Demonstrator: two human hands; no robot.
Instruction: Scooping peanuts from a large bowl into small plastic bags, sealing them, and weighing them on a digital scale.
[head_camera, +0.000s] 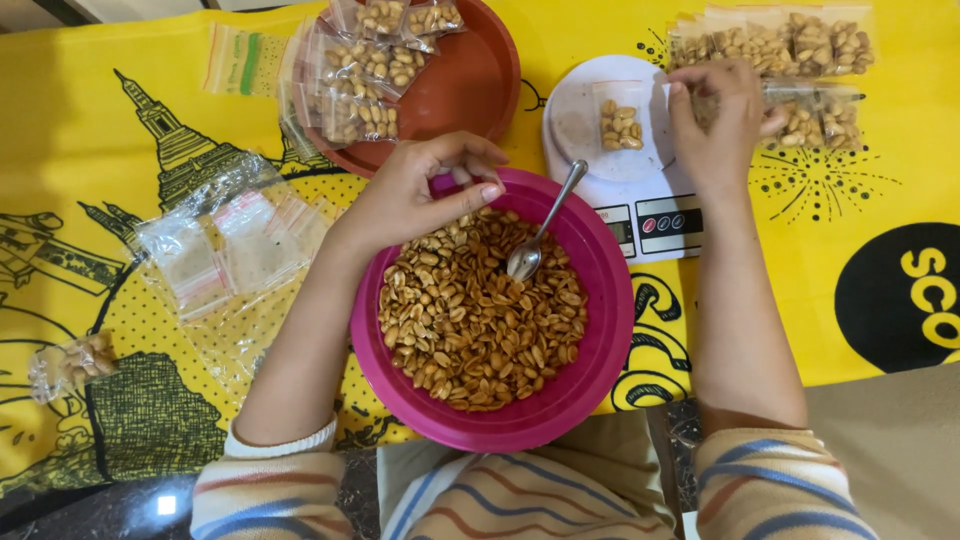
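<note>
There is a single view, from the camera on the person's head, looking almost straight down and from close by. The pink bowl (492, 310) fills the centre of the frame, the yellow-covered bench (120, 150) spreads to every edge, and striped sleeves enter from the bottom edge.

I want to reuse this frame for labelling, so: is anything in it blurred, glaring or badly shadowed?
Head view: light is even and soft, with only faint shadows under the pink bowl and the left hand; the spoon and the clear bags show small glints; the peanuts are sharp; the right hand over the scale looks slightly soft; the edges bow a little.
</note>
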